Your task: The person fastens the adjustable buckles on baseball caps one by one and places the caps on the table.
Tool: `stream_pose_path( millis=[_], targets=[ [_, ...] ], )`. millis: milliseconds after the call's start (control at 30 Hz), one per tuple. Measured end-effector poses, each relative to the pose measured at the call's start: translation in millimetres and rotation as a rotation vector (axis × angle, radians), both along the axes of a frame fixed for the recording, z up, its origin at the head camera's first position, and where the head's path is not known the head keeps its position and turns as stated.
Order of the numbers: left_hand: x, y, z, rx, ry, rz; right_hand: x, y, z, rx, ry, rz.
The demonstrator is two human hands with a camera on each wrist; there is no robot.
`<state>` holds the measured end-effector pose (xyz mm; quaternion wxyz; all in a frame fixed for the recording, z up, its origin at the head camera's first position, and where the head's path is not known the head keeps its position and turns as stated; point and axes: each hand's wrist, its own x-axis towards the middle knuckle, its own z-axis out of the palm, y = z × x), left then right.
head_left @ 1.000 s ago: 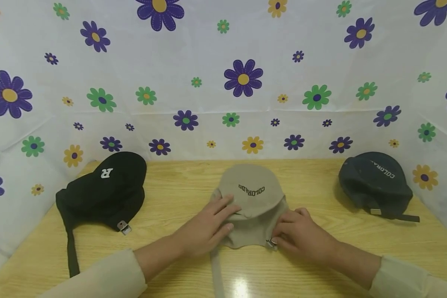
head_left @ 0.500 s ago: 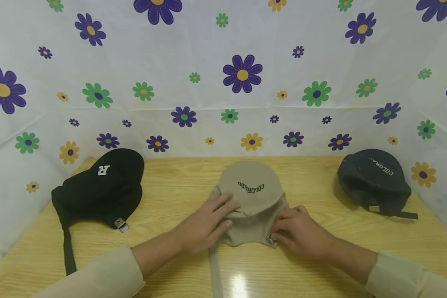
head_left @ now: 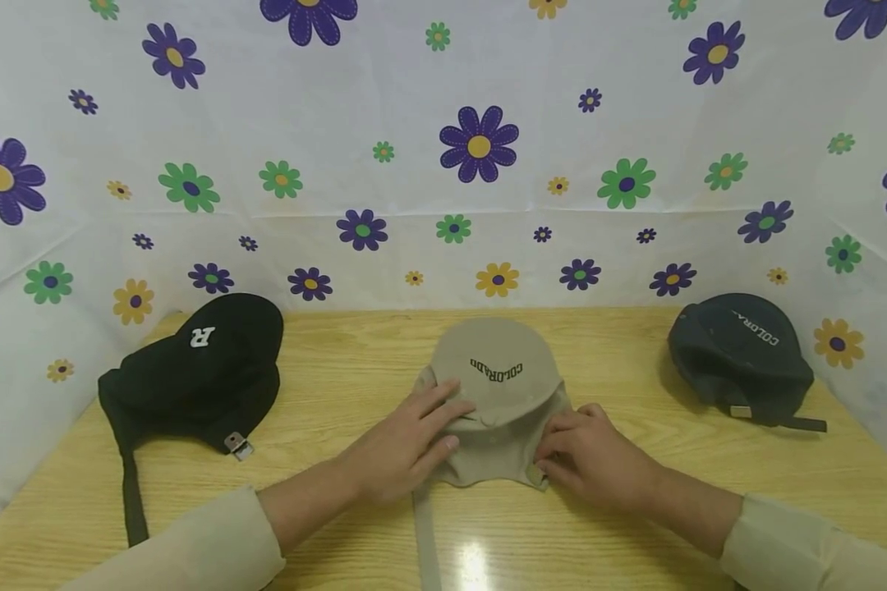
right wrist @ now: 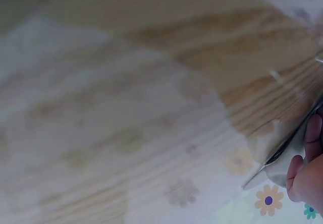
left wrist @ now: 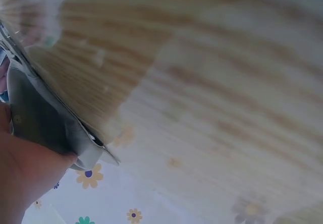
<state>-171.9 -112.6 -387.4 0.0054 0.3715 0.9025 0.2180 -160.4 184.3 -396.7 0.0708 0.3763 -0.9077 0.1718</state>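
A beige cap point(head_left: 498, 345) with dark COLORADO lettering, upside down to me, lies mid-table. My left hand point(head_left: 402, 447) rests on its left side, fingers laid straight over the fabric and thumb lower down. In the left wrist view that thumb lies against the grey-looking cap point(left wrist: 40, 113). At the cap's near right corner my right hand point(head_left: 595, 455) pinches the edge beside a small metal buckle point(head_left: 535, 474), partly covered by the fingertips. A beige strap point(head_left: 426, 542) trails from the near left corner toward me.
To the left on the wooden table point(head_left: 340, 345) lies a black cap point(head_left: 192, 394) with a white R, its buckle point(head_left: 238, 446) and hanging strap visible. A dark navy cap point(head_left: 739, 353) sits at the right. Flower-patterned white cloth point(head_left: 384, 74) lines the back and sides.
The right fingertips have turned the buckle inward against the cap's corner; it stuck out beyond the edge before. The left hand stays put. The head view has tilted slightly.
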Motion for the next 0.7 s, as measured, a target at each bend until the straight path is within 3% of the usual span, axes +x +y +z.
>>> stream_pose_path(
  millis=[233,500,600,700],
  targets=[
    [10.0,-1,0.1,0.176,0.034,0.06,-0.4,-2,-1.1,-0.013,-0.056,-0.021],
    [27.0,-1,0.9,0.395,0.143,0.119,0.8,-4,-2.2,-0.01,-0.023,-0.015],
    [33.7,-1,-0.8,0.458,0.215,0.106,1.2,-4,-3.2,-0.012,-0.005,-0.01],
    [39.8,0,-1.8,0.462,0.283,0.04,1.4,-3,-3.9,-0.011,0.004,-0.018]
  ],
)
